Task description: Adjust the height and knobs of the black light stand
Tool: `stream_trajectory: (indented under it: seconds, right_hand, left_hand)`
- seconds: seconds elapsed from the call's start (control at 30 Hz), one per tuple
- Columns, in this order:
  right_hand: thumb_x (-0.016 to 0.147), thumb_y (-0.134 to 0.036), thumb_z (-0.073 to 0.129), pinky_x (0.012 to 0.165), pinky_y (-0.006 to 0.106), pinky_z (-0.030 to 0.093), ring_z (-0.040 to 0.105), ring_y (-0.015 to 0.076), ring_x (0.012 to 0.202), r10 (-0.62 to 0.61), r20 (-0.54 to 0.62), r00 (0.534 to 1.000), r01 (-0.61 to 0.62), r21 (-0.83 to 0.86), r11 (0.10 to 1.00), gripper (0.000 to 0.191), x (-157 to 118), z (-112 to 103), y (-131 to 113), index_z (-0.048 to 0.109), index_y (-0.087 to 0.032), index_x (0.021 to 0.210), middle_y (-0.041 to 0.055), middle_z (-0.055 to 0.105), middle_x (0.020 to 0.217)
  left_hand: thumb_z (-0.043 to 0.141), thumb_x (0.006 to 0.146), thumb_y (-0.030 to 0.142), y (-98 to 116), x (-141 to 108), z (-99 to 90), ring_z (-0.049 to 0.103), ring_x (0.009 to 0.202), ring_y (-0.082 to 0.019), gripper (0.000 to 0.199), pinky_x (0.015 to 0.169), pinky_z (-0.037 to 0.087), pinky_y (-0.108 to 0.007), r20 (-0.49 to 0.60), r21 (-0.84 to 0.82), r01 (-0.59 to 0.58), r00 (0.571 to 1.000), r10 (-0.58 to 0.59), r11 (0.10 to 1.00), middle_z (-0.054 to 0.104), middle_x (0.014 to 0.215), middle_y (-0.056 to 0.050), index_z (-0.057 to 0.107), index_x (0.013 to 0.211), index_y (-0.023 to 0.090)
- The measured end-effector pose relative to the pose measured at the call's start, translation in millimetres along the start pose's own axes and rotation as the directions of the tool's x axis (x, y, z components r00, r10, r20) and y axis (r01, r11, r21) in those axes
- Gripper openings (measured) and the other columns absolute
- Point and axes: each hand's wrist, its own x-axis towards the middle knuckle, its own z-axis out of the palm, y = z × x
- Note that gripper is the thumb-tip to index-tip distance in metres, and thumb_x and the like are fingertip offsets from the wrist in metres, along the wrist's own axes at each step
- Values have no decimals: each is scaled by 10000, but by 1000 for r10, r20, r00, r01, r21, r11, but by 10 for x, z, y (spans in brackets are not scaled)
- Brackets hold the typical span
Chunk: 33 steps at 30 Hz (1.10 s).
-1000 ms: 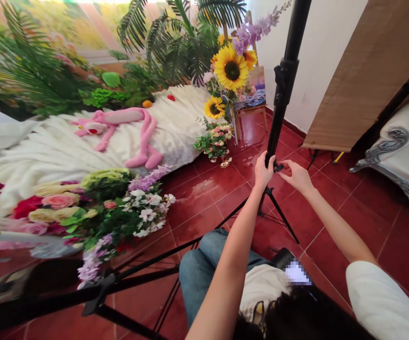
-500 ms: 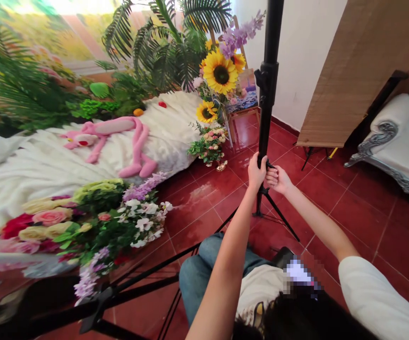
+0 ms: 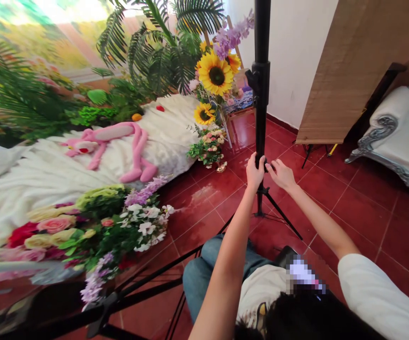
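A black stand pole [image 3: 261,118] rises upright from spread tripod legs on the floor. Low on it, my left hand [image 3: 255,171] is wrapped round the pole. Just to the right, my right hand [image 3: 282,174] has its fingers partly spread, with thumb and fingertips at a small dark knob on the pole's side. Whether those fingertips touch the knob is too small to tell. Higher up, a clamp collar [image 3: 260,80] sits on the pole.
At the left, a pink plush toy [image 3: 133,137] lies on white cloth [image 3: 176,123] among flowers [image 3: 144,222]. Sunflowers [image 3: 216,74] stand behind the pole. Black tripod legs [image 3: 147,290] cross the lower left. A brown hanging sheet [image 3: 328,94] and white armchair [image 3: 398,137] are at the right.
My right hand has loosened from its curled grip beside the pole, its fingers opening and moving slightly right. My left hand stays round the pole. The view has shifted a little.
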Motion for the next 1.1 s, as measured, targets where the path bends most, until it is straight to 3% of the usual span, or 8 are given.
stream_trajectory:
  seconds: [0.1, 0.17, 0.27, 0.4, 0.67, 0.83, 0.97, 1.1]
  right_hand:
    - [1007, -582, 288, 589, 263, 330, 642, 199, 779, 23, -13, 1000, -22, 79, 997, 548, 44, 70, 24, 653, -204, 852, 87, 689, 902]
    - [996, -620, 266, 599, 270, 349, 638, 200, 699, 123, -5, 992, -118, 230, 966, 633, 79, 137, 22, 626, -202, 687, 80, 671, 719]
    - [975, -680, 187, 596, 278, 387, 571, 172, 526, 264, 89, 960, -272, 505, 819, 742, 124, 238, -10, 470, -211, 474, 60, 548, 486]
    - [941, -728, 181, 525, 271, 378, 441, 125, 395, 260, 232, 937, -347, 692, 633, 735, 153, 310, -32, 372, -228, 437, 23, 444, 396]
    - [898, -766, 195, 528, 247, 381, 467, 117, 430, 294, 96, 951, -268, 730, 629, 715, 139, 483, 10, 364, -230, 455, 12, 449, 425]
    - [886, -797, 166, 539, 248, 405, 486, 123, 431, 286, 98, 953, -266, 723, 637, 742, 133, 519, 14, 366, -231, 449, 19, 458, 401]
    - [877, -817, 165, 496, 243, 390, 468, 114, 403, 162, 173, 972, -236, 751, 617, 755, 145, 459, 66, 353, -229, 443, 28, 467, 394]
    - [874, -824, 189, 422, 233, 329, 399, 90, 352, 119, 201, 972, -233, 791, 565, 747, 127, 402, 60, 314, -230, 438, 28, 459, 385]
  left_hand:
    - [494, 952, 479, -29, 8, -2, 658, 1023, -202, 390, 954, 496, -358, 8, -6, 3, 1000, -3, 1000, 704, 1111, -112, 596, 1190, 187]
    - [493, 949, 494, -52, 11, 3, 661, 1023, -198, 404, 949, 501, -351, 9, -26, 7, 1000, -7, 1000, 701, 1115, -113, 592, 1193, 188]
    - [497, 945, 502, -83, 12, 16, 661, 1038, -193, 412, 949, 505, -341, 15, -55, 12, 1000, -11, 998, 699, 1119, -114, 589, 1197, 189]
    - [496, 949, 495, -98, 11, 26, 660, 1051, -183, 405, 950, 509, -331, 22, -74, 23, 1000, -22, 997, 699, 1112, -103, 581, 1211, 198]
    - [514, 943, 485, -81, -5, 5, 669, 1008, -184, 408, 933, 521, -338, 24, -71, 34, 999, -32, 997, 703, 1088, -106, 579, 1217, 190]
    - [546, 922, 486, -134, 70, -42, 695, 980, -166, 426, 926, 542, -324, 129, -153, 57, 991, -38, 987, 701, 1153, -106, 570, 1231, 194]
    - [570, 901, 465, -157, 109, -232, 695, 1058, -180, 460, 949, 549, -333, 279, -198, 62, 960, -5, 978, 689, 1226, -122, 562, 1272, 193]
    - [553, 890, 489, -263, -110, -778, 712, 953, -189, 391, 907, 560, -343, 387, 15, 80, 919, -80, 997, 733, 1132, -108, 666, 1121, 194]
